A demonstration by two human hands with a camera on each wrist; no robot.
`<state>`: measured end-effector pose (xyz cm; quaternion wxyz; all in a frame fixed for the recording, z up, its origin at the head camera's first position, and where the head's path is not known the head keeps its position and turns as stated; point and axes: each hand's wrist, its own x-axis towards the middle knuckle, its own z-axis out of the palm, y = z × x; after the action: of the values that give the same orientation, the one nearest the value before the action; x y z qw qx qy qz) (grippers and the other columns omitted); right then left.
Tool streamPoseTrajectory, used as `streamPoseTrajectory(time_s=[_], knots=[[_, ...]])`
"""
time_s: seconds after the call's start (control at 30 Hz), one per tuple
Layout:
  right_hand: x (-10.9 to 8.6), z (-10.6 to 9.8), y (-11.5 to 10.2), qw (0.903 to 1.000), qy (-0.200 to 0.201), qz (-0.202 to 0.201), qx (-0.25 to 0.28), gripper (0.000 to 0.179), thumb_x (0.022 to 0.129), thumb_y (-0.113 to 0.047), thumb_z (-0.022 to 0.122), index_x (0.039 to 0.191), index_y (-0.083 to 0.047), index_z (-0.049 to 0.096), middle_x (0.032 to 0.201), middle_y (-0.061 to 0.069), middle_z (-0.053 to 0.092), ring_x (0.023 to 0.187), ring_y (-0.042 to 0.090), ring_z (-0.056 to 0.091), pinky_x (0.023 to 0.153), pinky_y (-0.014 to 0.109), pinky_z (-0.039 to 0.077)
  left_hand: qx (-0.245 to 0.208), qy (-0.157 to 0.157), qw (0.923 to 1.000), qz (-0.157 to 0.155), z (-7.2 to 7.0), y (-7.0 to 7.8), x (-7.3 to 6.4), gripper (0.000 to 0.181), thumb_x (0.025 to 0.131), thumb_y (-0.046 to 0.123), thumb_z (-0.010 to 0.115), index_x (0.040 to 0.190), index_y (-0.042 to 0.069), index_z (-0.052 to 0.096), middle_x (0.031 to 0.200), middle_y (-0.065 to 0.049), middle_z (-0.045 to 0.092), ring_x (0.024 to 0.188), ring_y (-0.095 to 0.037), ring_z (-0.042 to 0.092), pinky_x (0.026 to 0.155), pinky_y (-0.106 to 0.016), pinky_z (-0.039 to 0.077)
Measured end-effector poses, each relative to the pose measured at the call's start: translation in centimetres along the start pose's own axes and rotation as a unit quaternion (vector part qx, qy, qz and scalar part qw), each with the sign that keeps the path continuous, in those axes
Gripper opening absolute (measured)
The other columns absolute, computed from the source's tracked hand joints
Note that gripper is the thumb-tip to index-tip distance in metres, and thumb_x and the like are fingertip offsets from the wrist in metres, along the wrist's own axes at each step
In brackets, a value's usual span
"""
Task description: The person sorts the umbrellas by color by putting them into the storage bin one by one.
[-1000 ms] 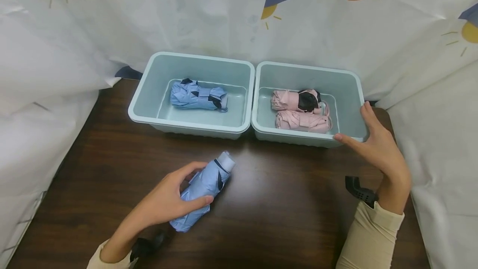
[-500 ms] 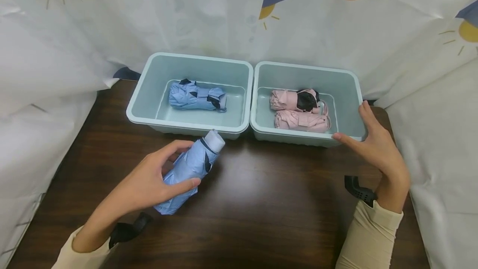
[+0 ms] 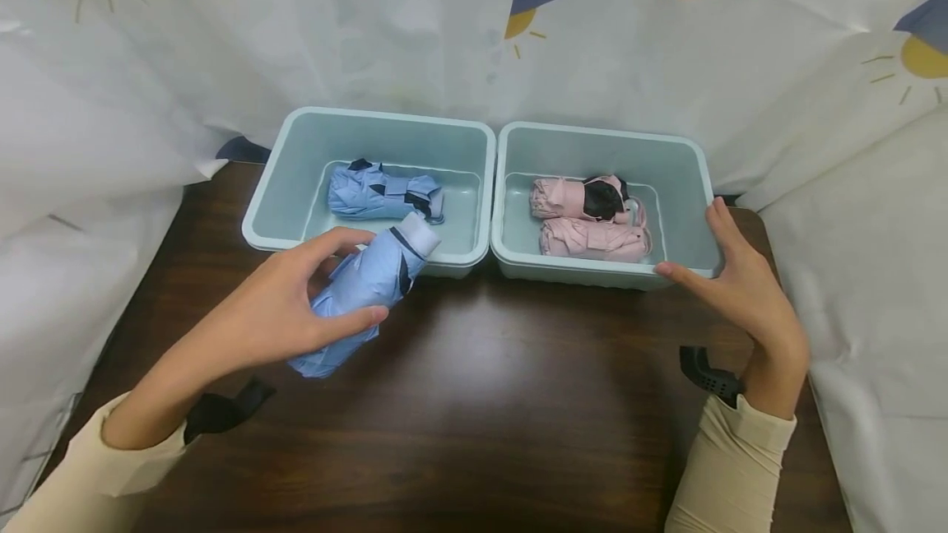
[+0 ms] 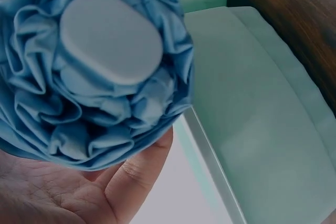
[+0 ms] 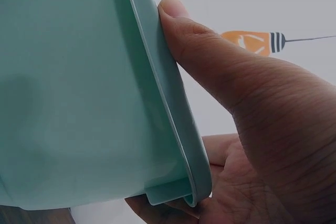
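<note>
My left hand (image 3: pixel 285 303) grips a folded light-blue umbrella (image 3: pixel 366 278) between thumb and fingers, tilted with its pale handle end up and right. It is above the front rim of the left bin (image 3: pixel 363 253); the left wrist view shows the gathered fabric and pale round-cornered end of this umbrella (image 4: pixel 110 38). Another folded blue umbrella (image 3: pixel 381 192) lies inside that bin. My right hand (image 3: pixel 748 294) holds the front right corner of the right bin (image 3: pixel 592 266), thumb on the rim (image 5: pixel 170 82). Two folded pink umbrellas (image 3: pixel 592 238) lie side by side in there.
Both pale blue-green bins stand side by side at the back of a dark wooden table (image 3: pixel 474 418). A white printed curtain (image 3: pixel 415 31) hangs behind and at both sides. A black wrist mount (image 3: pixel 711 373) sits at the right cuff.
My left hand has lifted the blue umbrella off the table and carried it up and left, to the left bin's front rim. The right hand stays at its bin corner.
</note>
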<state>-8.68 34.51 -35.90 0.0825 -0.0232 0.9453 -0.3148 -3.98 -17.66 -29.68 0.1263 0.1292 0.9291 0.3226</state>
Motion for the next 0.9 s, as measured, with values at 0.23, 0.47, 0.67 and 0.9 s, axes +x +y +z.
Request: streamPoseTrajectory(time_s=[0.23,0.47,0.67,0.9], knots=[[0.1,0.0,0.0,1.0,0.003,0.0,0.0,0.11,0.093,-0.046,0.079,0.17,-0.026,0.003,0.178,-0.012,-0.005,0.166,0.043,0.01,0.12,0.077,0.025,0.026,-0.011,0.9996,0.01,-0.8,0.6,1.4,0.079,0.084,0.051,0.087,0.151,0.023,0.054,0.133,-0.015,0.07,0.109,-0.035,0.07,0.078,-0.051,0.062],[0.2,0.1,-0.1,1.0,0.002,-0.001,-0.003,0.109,0.093,-0.046,0.079,0.17,-0.026,0.003,0.178,-0.011,-0.004,0.165,0.044,0.012,0.119,0.078,0.026,0.038,-0.013,0.9992,-0.005,-2.2,1.0,2.3,0.08,0.085,0.052,0.086,0.153,0.025,0.052,0.14,-0.015,0.065,0.118,-0.038,0.065,0.08,-0.053,0.061],[0.0,0.0,0.2,1.0,-0.001,0.003,-0.003,0.109,0.094,-0.046,0.078,0.17,-0.026,0.003,0.178,-0.011,-0.005,0.166,0.043,0.01,0.119,0.078,0.025,0.07,-0.004,0.9976,0.007,-2.9,1.2,3.6,0.078,0.085,0.048,0.086,0.152,0.026,0.054,0.14,-0.012,0.065,0.117,-0.033,0.064,0.082,-0.05,0.058],[0.0,0.1,0.1,0.9999,-0.005,0.005,-0.009,0.11,0.094,-0.047,0.078,0.17,-0.026,0.002,0.178,-0.012,-0.005,0.165,0.045,0.013,0.117,0.079,0.028,0.098,0.007,0.9951,0.014,-3.4,1.1,4.8,0.076,0.086,0.048,0.085,0.152,0.026,0.056,0.14,-0.01,0.065,0.115,-0.031,0.064,0.081,-0.046,0.055]])
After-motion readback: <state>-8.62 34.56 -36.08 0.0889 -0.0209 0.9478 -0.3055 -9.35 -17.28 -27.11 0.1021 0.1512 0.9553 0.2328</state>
